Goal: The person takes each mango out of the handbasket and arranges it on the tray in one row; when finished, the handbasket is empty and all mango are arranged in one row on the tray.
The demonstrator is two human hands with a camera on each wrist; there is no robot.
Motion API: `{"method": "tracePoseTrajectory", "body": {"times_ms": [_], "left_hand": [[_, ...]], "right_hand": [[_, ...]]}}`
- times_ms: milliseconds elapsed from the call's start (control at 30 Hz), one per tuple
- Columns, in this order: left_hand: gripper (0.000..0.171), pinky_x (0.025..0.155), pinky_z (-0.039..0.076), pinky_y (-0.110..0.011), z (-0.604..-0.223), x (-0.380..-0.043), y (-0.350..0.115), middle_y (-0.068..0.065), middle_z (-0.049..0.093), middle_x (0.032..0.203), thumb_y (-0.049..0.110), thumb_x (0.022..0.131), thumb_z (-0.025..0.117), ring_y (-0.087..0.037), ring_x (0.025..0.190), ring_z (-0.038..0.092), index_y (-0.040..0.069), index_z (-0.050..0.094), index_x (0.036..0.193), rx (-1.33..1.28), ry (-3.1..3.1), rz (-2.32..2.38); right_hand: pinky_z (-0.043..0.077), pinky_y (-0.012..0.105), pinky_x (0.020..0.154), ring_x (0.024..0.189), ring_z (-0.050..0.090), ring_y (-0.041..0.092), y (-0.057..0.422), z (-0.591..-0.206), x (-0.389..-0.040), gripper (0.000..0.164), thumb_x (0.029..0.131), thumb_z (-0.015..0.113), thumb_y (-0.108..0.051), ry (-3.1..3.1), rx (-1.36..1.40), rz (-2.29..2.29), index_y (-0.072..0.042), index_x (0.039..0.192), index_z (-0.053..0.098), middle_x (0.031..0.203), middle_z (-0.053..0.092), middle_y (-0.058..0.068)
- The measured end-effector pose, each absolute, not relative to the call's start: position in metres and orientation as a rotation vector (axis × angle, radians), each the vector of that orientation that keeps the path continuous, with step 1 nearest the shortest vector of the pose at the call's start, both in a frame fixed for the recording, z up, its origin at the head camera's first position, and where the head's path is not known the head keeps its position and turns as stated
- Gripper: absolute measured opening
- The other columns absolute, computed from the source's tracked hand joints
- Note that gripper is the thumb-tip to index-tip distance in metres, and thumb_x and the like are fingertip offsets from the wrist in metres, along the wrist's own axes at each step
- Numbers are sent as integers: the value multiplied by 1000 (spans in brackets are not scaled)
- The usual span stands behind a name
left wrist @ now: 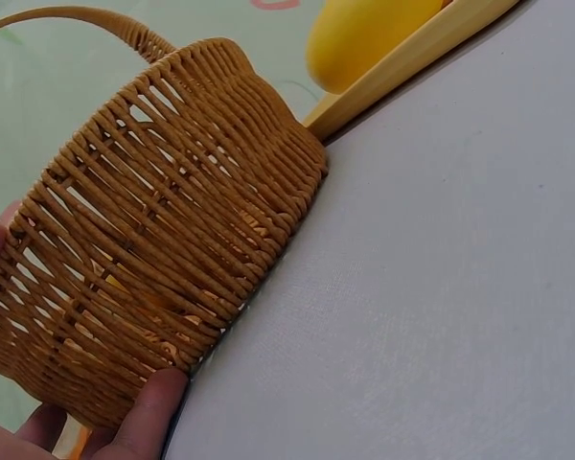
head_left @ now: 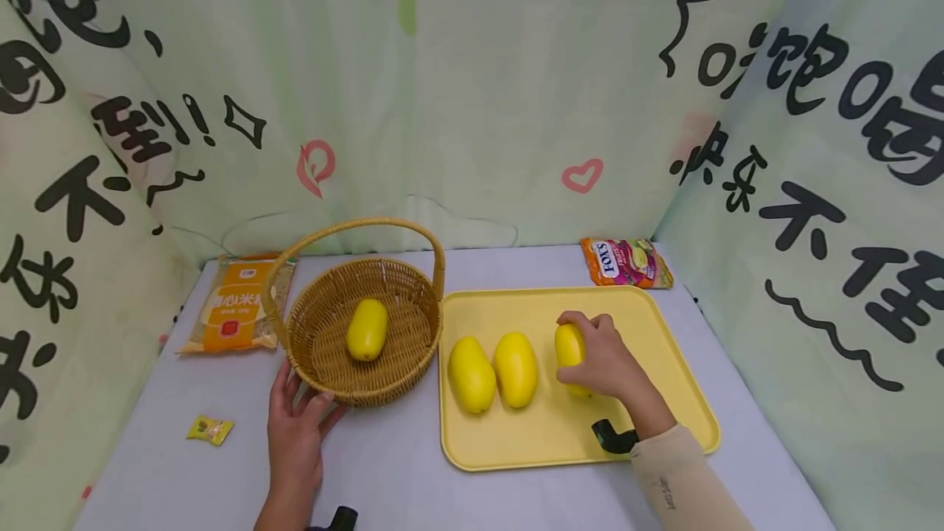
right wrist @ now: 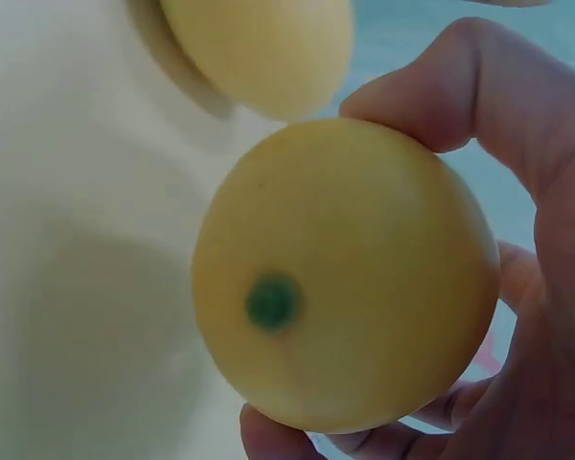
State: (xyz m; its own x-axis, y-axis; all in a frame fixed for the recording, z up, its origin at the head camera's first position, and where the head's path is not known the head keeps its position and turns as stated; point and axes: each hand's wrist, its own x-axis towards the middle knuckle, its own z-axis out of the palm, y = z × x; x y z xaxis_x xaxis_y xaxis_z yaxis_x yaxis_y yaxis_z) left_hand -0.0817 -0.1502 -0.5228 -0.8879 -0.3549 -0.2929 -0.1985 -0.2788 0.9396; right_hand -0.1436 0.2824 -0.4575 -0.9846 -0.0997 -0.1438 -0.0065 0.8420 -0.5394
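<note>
– where were your hands, then?

– well apart. your right hand (head_left: 606, 357) had its thumb and fingers clamped round a yellow fruit (head_left: 569, 342) at about the middle of the tray (head_left: 516, 442); you couldn't tell whether that fruit touched the tray. your left hand (head_left: 298, 428) wasn't clamped on anything: its fingers were spread against the near left side of the wicker basket (head_left: 317, 334), as if you were steadying it.

– and how far along did you look?

– early on, as far as one could judge. a second fruit (head_left: 367, 330) lay inside the basket, so one seemed done. the one in your right hand was under way, not yet over the basket. that left a third fruit (head_left: 472, 375) and a fourth fruit (head_left: 516, 369), side by side on the left part of the tray, with neither of your hands on them.

– what did you have farther out?

– the basket stood just left of the tray. an orange packet (head_left: 236, 310) lay to the far left, a small sweet (head_left: 210, 430) nearer on the left, and a bright packet (head_left: 627, 263) beyond the tray's far right edge. all sat on the pale table (head_left: 398, 482), and you seemed to have no use for those three.
</note>
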Motion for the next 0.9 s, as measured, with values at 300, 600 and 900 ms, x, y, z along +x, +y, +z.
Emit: {"method": "tracePoseTrajectory", "body": {"times_ms": [300, 600, 900], "left_hand": [[91, 89, 63, -30, -525, -82, -151, -1, 22, 176, -1, 101, 57, -29, 151, 41, 50, 18, 166, 709, -1816, -2333], [90, 90, 63, -29, -525, -82, -151, -1, 21, 176, -1, 101, 57, -29, 152, 40, 49, 18, 166, 694, -1814, -2339], [90, 90, 63, -30, -526, -81, -153, -1, 20, 176, -1, 102, 57, -30, 152, 40, 47, 17, 167, 676, -1819, -2342]], "right_hand": [[52, 39, 73, 103, 51, 37, 276, -475, -155, 82, 73, 87, -25, 2824, -70, -700, -23, 147, 52, 125, 44, 24], [55, 43, 79, 105, 51, 34, 273, -477, -153, 89, 77, 85, -28, 2756, -48, -693, -23, 157, 47, 128, 49, 22], [57, 46, 87, 102, 56, 30, 278, -477, -151, 91, 86, 80, -34, 2704, -106, -720, -18, 164, 36, 136, 49, 26]]}}
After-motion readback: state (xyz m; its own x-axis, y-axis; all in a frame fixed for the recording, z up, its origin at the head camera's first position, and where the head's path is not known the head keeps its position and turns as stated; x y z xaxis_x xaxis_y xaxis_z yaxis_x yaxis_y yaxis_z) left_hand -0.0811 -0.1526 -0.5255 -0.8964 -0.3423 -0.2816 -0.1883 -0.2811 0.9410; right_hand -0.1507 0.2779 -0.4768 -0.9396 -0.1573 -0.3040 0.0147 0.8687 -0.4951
